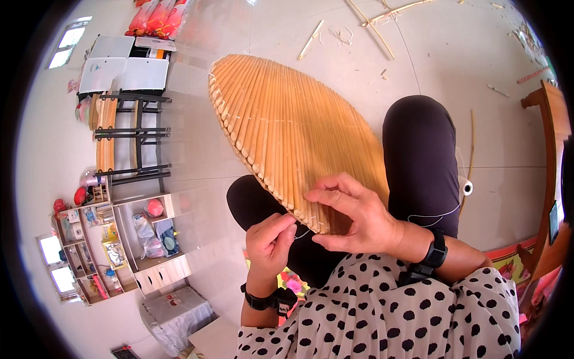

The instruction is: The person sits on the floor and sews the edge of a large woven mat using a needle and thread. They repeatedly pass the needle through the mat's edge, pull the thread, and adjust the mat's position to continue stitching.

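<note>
Nearest is the lap, one polka-dot top [382, 311] behind it, with two hands at work over it. The left hand [267, 245] has thumb and forefinger pinched together at the left rim of the panel; whether thread or a stalk end sits between them, I cannot tell. The right hand [362, 209] is spread, thumb and fingers apart, forefinger over the upper face and thumb by the near tip, so it is the nearer to that tip.

One panel of straw-coloured stalks [287, 113] lies over the lap. From both hands it reaches forward and leftward, its long axis running from the near tip to a rounded far end beyond the left knee [246, 194]. Its cut stalk ends line the left rim, with white stitches just inside; the stalks are too many to count surely. Its right side lies beside the right knee [420, 131].

Farther off, on the floor [269, 30] past the right thigh, are one white spool [467, 188] and one long thin stalk [473, 134] beside it. Beyond the panel's far end lies one short stalk piece [311, 39], near one loose tangle of fibres [343, 37]. Over by the left wall stands one shelf unit [164, 281]
</note>
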`<state>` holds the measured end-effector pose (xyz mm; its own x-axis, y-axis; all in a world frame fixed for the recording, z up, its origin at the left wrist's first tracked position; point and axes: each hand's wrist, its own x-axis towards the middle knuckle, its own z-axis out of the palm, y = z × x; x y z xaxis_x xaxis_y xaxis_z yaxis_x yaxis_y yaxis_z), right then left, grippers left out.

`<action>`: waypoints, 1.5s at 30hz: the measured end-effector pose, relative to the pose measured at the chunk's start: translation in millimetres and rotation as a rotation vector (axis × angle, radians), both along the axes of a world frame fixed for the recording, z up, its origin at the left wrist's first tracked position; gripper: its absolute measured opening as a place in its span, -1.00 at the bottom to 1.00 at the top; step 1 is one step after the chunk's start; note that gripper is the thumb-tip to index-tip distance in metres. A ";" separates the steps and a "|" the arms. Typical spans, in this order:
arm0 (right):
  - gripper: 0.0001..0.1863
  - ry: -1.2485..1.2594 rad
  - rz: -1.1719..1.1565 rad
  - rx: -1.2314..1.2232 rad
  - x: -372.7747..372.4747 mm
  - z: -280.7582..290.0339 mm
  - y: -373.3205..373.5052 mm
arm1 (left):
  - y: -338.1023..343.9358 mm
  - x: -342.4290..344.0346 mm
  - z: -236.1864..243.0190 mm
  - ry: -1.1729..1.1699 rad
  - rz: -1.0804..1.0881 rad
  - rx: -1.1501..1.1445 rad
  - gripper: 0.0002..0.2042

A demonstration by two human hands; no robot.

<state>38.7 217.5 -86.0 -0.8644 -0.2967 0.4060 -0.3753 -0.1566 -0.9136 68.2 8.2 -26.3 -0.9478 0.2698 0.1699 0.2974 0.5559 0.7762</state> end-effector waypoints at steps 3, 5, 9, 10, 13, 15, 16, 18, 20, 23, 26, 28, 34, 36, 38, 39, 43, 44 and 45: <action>-0.35 0.004 -0.011 0.011 1.2 0.9 1.6 | 1.9 0.2 2.6 -0.026 -0.009 0.004 -0.81; -0.35 -0.002 -0.014 0.013 2.1 2.1 2.1 | 2.2 1.6 2.6 -0.042 -0.005 0.034 -0.81; -0.36 0.013 -0.021 0.012 3.6 4.3 1.7 | 4.0 8.1 0.6 -0.110 0.040 0.119 -0.81; -0.37 0.011 -0.016 0.010 3.4 3.6 1.6 | 4.8 9.1 -0.2 -0.141 0.060 0.132 -0.82; -0.37 0.021 -0.017 0.008 3.2 2.2 -0.2 | 8.1 9.8 -2.5 -0.112 0.094 0.175 -0.84; -0.38 0.027 -0.022 0.008 3.6 2.0 -0.5 | 12.8 12.7 -3.5 -0.140 0.150 0.209 -0.86; -0.38 0.024 -0.022 0.004 4.4 2.8 -1.3 | 14.6 15.1 -3.1 -0.155 0.180 0.224 -0.87; -0.38 0.022 -0.027 -0.010 5.8 4.0 -3.3 | 17.4 19.2 -7.5 -0.142 0.223 0.238 -0.89; -0.38 0.026 -0.042 -0.030 6.8 3.3 -5.0 | 19.4 20.1 -9.5 -0.139 0.250 0.257 -0.91; -0.37 0.010 -0.039 -0.061 7.0 1.2 -5.4 | 22.6 17.0 -7.3 -0.101 0.245 0.216 -0.92; -0.36 0.018 -0.025 -0.082 4.4 -3.2 -5.2 | 22.5 7.2 0.2 0.003 0.184 0.056 -0.94; -0.36 0.006 -0.027 -0.073 3.1 -2.7 -3.8 | 22.2 3.0 5.1 0.032 0.146 -0.020 -0.97; -0.37 0.027 -0.044 -0.047 0.0 -1.3 -0.1 | 17.3 2.6 -1.5 0.041 0.117 0.010 -0.89; -0.37 0.022 -0.044 -0.042 0.4 -0.1 0.0 | 17.5 3.9 0.5 0.033 0.111 0.012 -0.88; -0.37 0.022 -0.048 -0.034 0.3 0.2 0.7 | 18.0 3.6 1.9 0.026 0.097 0.009 -0.87; -0.37 0.020 -0.045 -0.035 0.4 0.0 0.6 | 17.7 3.6 3.3 0.022 0.088 0.001 -0.86; -0.37 0.026 -0.058 -0.023 -0.2 -0.4 1.8 | 12.9 -1.8 1.4 0.028 0.031 -0.022 -0.83; -0.37 0.028 -0.062 -0.022 0.2 0.2 1.4 | 11.3 -2.6 1.0 0.031 0.027 -0.011 -0.84; -0.37 0.025 -0.059 -0.031 0.8 0.1 0.5 | 9.7 -3.5 0.3 0.034 0.023 0.000 -0.85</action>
